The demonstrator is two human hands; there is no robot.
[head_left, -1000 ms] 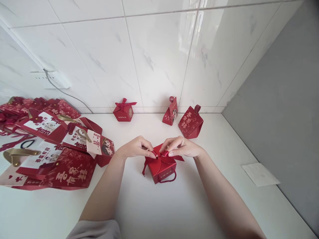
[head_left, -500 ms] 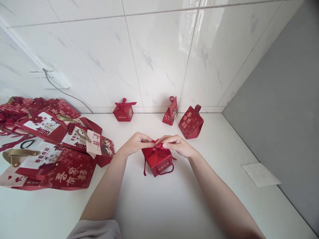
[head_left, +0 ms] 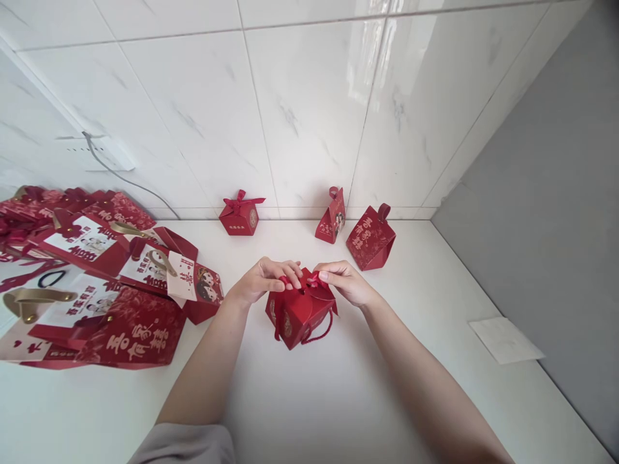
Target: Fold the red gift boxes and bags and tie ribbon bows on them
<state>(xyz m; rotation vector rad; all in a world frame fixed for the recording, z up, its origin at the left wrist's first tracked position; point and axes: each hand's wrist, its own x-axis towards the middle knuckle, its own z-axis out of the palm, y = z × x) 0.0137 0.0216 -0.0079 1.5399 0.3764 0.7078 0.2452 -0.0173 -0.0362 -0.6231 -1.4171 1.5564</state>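
Note:
A small red gift box (head_left: pixel 300 312) with a red cord handle sits tilted on the white counter (head_left: pixel 309 399), just in front of me. My left hand (head_left: pixel 264 280) grips the box's top left edge, fingers curled over the flaps and ribbon. My right hand (head_left: pixel 345 282) pinches the red ribbon at the top of the box between thumb and forefinger. The ribbon's middle is partly hidden by my fingers.
Three folded red boxes stand by the tiled wall: one with a bow (head_left: pixel 239 214), a tall narrow one (head_left: pixel 331 216) and a slanted one (head_left: pixel 370 237). A pile of flat red box blanks (head_left: pixel 101 283) covers the left. A white paper (head_left: pixel 505 339) lies right.
The box has turned and tipped, showing a corner toward me, and shifted slightly left. Both hands moved up to its top; the loose flaps seen earlier are drawn together.

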